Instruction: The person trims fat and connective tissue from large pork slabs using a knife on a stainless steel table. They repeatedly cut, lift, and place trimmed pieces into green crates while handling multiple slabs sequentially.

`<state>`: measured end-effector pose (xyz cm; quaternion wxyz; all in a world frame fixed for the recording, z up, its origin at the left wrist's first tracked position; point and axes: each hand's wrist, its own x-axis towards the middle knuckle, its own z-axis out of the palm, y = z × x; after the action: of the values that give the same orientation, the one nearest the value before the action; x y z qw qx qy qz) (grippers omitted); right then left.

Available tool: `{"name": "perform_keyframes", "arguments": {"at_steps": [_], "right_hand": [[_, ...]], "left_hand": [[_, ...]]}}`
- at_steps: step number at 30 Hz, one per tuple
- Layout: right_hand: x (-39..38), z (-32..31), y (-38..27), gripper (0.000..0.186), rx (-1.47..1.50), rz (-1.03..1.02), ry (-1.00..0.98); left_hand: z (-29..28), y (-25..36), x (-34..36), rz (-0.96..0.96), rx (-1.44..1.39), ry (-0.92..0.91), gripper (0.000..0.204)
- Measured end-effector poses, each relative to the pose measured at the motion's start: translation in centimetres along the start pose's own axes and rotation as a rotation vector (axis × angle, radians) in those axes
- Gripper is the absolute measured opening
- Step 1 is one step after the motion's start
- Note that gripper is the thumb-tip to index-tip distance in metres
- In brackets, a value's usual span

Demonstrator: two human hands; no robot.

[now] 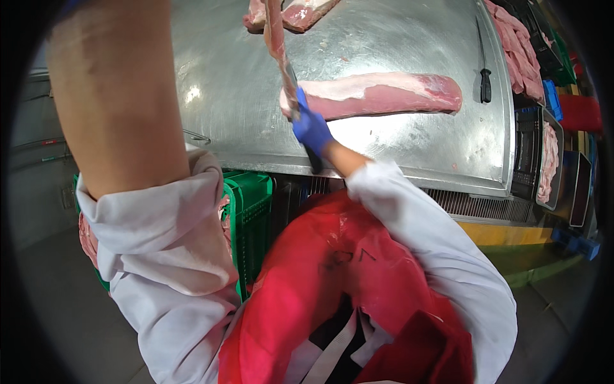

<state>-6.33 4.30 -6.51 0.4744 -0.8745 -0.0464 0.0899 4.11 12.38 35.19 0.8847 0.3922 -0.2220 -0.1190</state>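
Observation:
My right hand (308, 128), in a blue glove, is closed on a black-handled knife (314, 160) at the near part of the steel table. A long narrow strip of meat (276, 38) hangs along the blade and reaches past the top edge of the picture; whether my fingers also grip it I cannot tell. Just beside and behind that hand lies a long pale pink piece of meat (384, 95). My bare left forearm rises through the upper left, with its hand out of view.
More meat (304, 14) lies at the table's (224, 70) far side. A second knife (485, 83) lies near the right edge. Crates and bins of meat (547, 160) stand along the right. A green crate (246, 211) with meat is below the table's front edge, left of my red apron.

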Motion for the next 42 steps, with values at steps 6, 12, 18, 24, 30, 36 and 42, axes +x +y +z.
{"name": "perform_keyframes", "arguments": {"at_steps": [6, 12, 18, 24, 30, 36, 42], "right_hand": [[-4.3, -0.8, -3.9, 0.092, 0.497, -0.092, 0.062], [3.5, -9.9, -3.6, 0.089, 0.989, 0.088, -0.426], [-5.9, -17.9, -1.6, 0.091, 1.025, -0.140, -0.546], [-6.1, -28.0, 2.6, 0.091, 0.794, 0.015, -0.380], [-6.7, -29.0, 12.0, 0.099, 0.975, 0.016, -0.120], [-6.7, -31.8, 16.4, 0.085, 0.588, -0.035, -0.017], [-0.4, -30.7, 9.5, 0.087, 0.219, 0.037, -0.235]], "left_hand": [[2.9, -1.5, 0.5, 0.003, 0.303, 0.050, 0.016], [10.1, -9.5, 4.4, -0.062, 0.662, -0.065, 0.016], [22.1, -22.5, 10.1, -0.094, 0.937, -0.411, 0.018], [32.1, -31.6, 13.3, 0.003, 1.078, -0.728, 0.019], [28.4, -30.1, 14.1, 0.219, 1.199, -0.708, 0.022], [-9.9, -23.7, -4.6, -0.003, 1.385, 0.637, 0.031], [-14.0, -35.4, -20.6, -0.514, 0.244, 1.181, 0.018]]}}
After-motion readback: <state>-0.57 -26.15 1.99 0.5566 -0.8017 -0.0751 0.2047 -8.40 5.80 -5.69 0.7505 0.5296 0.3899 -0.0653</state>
